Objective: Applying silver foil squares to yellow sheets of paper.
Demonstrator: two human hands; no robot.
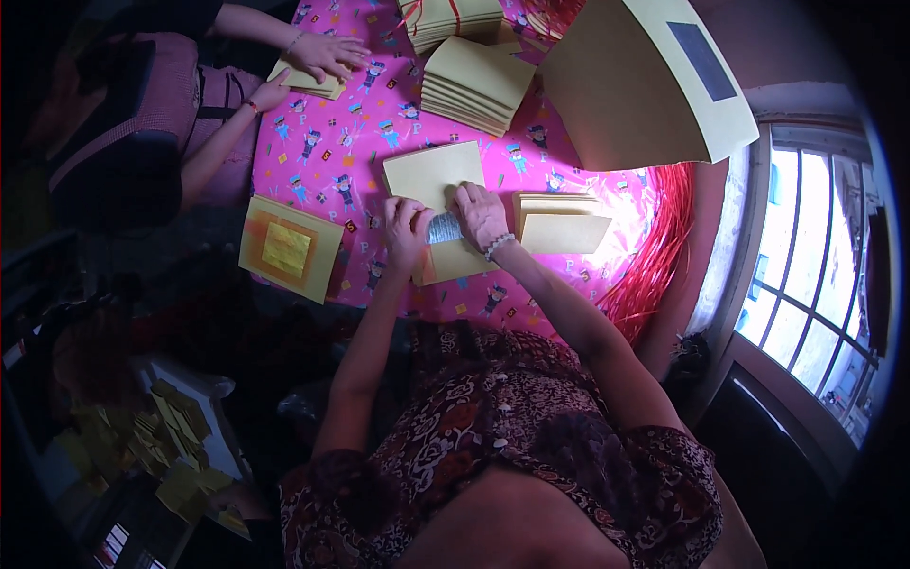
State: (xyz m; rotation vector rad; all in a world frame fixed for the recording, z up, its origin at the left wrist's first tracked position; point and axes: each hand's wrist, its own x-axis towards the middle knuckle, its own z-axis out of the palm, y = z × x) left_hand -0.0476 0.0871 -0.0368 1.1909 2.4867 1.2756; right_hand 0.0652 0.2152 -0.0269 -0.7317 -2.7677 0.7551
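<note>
My left hand (406,230) and my right hand (480,214) press down side by side on a tan paper envelope (431,180) lying on the pink patterned tablecloth (322,142). Between the two hands lies a small grey-white printed paper (444,228), held under the fingers of both. A bead bracelet sits on my right wrist. Just right of my right hand rests a small stack of tan envelopes (559,221).
A taller envelope stack (476,83) and a tied bundle (453,19) lie farther back. A big tan envelope (635,76) looms at upper right. Another person's hands (327,55) work on envelopes at far left. An orange-yellow card (288,248) overhangs the table's left edge. Red strips (649,256) hang at right.
</note>
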